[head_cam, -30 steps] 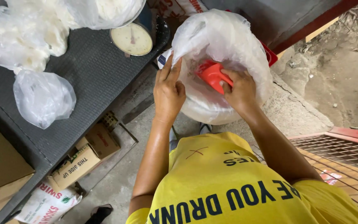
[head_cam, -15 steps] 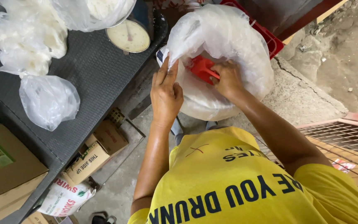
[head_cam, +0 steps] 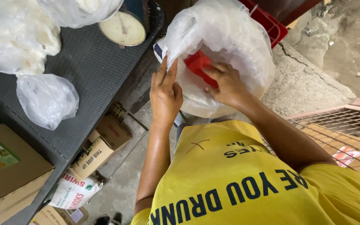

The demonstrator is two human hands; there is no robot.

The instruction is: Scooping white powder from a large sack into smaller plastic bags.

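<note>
My left hand (head_cam: 165, 93) lies flat, fingers straight and together, pressed against the near side of the big clear plastic bag (head_cam: 226, 46); it grips nothing. My right hand (head_cam: 226, 83) is half curled, fingertips on the red object (head_cam: 198, 64) showing through the film. The bag stands in front of my chest, just beside the dark table (head_cam: 92, 66), below the round dial scale (head_cam: 122, 28). Smaller tied bags (head_cam: 46, 100) lie on the table.

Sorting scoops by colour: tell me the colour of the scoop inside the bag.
Red scoop, seen in the head view.
</note>
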